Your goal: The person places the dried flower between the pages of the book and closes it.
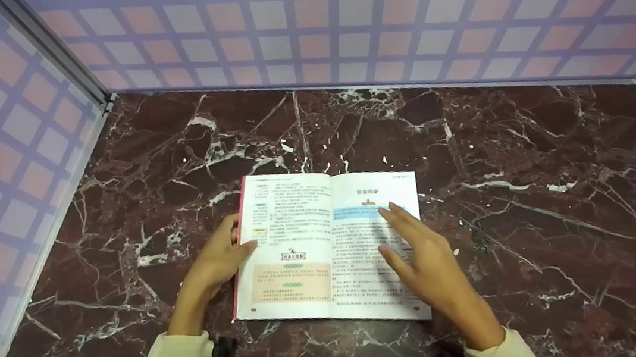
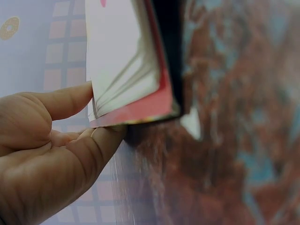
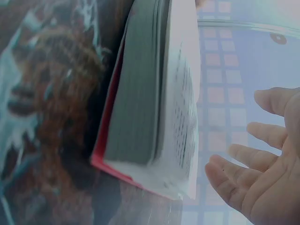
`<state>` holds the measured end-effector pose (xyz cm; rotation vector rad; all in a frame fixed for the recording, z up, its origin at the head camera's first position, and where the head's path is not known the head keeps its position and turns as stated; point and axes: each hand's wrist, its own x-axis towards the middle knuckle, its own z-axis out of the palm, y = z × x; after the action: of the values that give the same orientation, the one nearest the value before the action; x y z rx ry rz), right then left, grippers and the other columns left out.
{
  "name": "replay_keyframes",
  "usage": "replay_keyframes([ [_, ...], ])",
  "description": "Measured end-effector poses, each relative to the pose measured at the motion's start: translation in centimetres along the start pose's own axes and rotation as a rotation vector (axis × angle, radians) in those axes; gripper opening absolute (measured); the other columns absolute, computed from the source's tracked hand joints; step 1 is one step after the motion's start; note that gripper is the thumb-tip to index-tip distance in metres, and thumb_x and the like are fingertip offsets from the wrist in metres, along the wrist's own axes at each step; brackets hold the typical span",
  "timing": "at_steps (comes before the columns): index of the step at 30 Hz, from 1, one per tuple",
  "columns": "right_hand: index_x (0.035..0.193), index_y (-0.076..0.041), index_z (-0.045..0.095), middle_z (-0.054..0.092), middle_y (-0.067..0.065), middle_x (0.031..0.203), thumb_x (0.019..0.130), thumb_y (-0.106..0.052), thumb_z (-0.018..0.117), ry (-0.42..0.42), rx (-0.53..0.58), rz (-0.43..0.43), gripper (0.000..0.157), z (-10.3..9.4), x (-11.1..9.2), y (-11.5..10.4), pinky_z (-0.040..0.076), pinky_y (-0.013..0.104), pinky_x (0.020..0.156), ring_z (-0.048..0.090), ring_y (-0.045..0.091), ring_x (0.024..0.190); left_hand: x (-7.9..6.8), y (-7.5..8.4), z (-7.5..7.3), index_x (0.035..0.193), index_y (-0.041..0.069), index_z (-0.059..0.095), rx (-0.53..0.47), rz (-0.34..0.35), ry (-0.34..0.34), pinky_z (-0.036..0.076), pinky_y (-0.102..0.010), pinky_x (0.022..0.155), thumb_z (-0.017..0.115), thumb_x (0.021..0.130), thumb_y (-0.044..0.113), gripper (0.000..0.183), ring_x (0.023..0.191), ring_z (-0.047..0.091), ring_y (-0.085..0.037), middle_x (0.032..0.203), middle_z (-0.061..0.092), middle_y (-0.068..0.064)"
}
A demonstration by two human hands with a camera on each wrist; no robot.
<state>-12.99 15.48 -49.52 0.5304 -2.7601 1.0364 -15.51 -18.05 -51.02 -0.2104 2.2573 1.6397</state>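
An open book (image 1: 300, 230) with a red cover and printed pages lies on the dark marble surface in the head view. My left hand (image 1: 221, 253) grips its left edge, thumb on the page and the other fingers underneath. In the left wrist view the thumb (image 2: 70, 101) presses the page edge above the red cover (image 2: 150, 101). Over the right page hovers my right hand (image 1: 428, 263), fingers spread and holding nothing. The right wrist view shows this hand (image 3: 267, 164) apart from the page, beside the thick page block (image 3: 133, 93).
Brown-red marble with white veins (image 1: 528, 226) surrounds the book, with small pale flecks beyond its top edge. A lilac panel with pink and white squares (image 1: 310, 40) stands at the back, and similar panels rise at left and right. A dark band (image 1: 225, 349) sits at the left sleeve.
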Motion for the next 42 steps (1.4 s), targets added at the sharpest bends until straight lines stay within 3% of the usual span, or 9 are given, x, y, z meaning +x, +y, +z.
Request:
replay_keyframes([
  [32,0.143,-0.009,0.055,0.051,0.018,0.148,0.088,-0.008,0.075,0.073,-0.041,0.135,0.058,-2.9,-0.9,3.3,0.042,0.055,0.108,0.052,0.041,0.132,0.0,-0.2,0.1,0.15,0.001,0.03,-0.028,-0.012,0.003,0.055,-0.033,0.068,0.05,0.098,-0.003,0.056,0.083,0.069,-0.025,0.123,0.06,-0.027],
  [42,0.143,-0.007,0.055,0.053,0.019,0.145,0.088,-0.005,0.075,0.11,-0.042,0.137,0.059,-3.5,-1.3,4.5,0.042,0.055,0.107,0.052,0.041,0.131,0.1,-0.2,0.0,0.151,0.001,0.028,-0.037,-0.013,-0.001,0.056,-0.034,0.069,0.05,0.099,-0.003,0.057,0.085,0.069,-0.026,0.124,0.06,-0.026],
])
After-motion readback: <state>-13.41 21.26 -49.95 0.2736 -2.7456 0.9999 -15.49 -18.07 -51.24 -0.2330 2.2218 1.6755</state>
